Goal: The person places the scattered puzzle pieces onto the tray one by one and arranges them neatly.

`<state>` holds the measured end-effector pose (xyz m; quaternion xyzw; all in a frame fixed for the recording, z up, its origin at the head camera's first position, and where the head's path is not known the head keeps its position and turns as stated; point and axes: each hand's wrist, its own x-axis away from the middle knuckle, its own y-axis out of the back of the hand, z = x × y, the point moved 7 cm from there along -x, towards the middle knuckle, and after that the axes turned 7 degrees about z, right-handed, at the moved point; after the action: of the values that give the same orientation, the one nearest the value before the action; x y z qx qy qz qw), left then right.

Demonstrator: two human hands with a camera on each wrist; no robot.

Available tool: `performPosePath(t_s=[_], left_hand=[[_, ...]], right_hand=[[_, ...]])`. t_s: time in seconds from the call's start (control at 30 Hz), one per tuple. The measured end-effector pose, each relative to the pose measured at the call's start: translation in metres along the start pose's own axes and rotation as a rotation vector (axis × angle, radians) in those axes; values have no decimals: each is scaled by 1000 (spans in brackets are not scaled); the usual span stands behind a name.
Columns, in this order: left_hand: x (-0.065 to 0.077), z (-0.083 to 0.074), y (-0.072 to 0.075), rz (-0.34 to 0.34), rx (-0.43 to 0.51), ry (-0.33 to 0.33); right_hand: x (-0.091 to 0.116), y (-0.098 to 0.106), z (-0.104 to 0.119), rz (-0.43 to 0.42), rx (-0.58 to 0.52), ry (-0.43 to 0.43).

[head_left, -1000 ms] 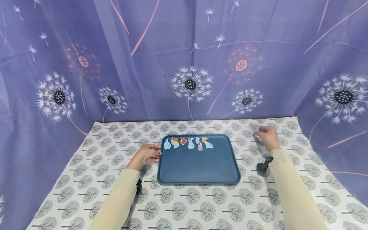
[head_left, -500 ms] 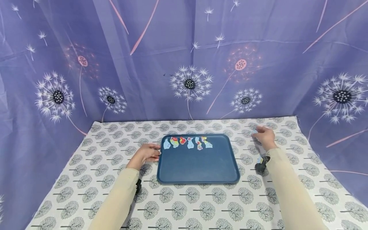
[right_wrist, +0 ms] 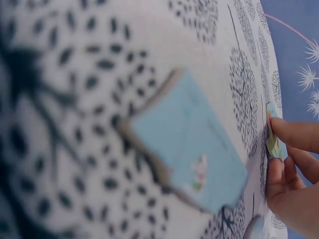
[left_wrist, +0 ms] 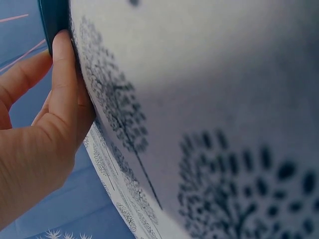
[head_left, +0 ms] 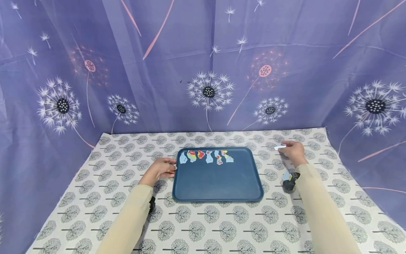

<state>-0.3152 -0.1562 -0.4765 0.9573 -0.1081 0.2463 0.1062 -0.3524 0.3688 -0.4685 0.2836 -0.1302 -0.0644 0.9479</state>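
A dark blue tray (head_left: 219,180) lies on the cloth, with several irregular puzzle pieces (head_left: 209,157) in a row along its far edge. Some pieces are light blue, others red and yellow. At the tray's left rim, my left hand (head_left: 160,169) grips the edge; thumb and fingers meet the rim in the left wrist view. Beyond the tray's right side, my right hand (head_left: 293,151) pinches a small puzzle piece (right_wrist: 274,139), whose pale face (head_left: 280,147) shows in the head view. Close to my right wrist lies a light blue puzzle piece (right_wrist: 192,147).
A white cloth (head_left: 196,231) printed with grey trees covers the table. Purple fabric (head_left: 165,88) with dandelion prints hangs behind and at both sides. Part of another piece (right_wrist: 255,227) shows at the right wrist view's bottom edge.
The puzzle piece in my right hand has turned, so its pale face now shows beyond the fingertips. My left hand stays at the tray's rim, and the tray keeps its place.
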Motion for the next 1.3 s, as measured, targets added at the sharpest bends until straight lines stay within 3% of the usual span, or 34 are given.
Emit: performPosePath(t_s=[0.23, 0.43, 0.8, 1.0, 1.3], left_hand=[[0, 0, 1, -6, -8, -5], [0, 2, 2, -3, -4, 9], [1, 3, 1, 5, 4, 6], [0, 4, 1, 7, 9, 10], [-4, 2, 1, 2, 13, 5]], right_hand=[[5, 0, 3, 39, 28, 17], [11, 2, 8, 24, 26, 66], [13, -2, 11, 71, -148, 65], [14, -5, 14, 39, -139, 46], [14, -13, 23, 32, -268, 24]])
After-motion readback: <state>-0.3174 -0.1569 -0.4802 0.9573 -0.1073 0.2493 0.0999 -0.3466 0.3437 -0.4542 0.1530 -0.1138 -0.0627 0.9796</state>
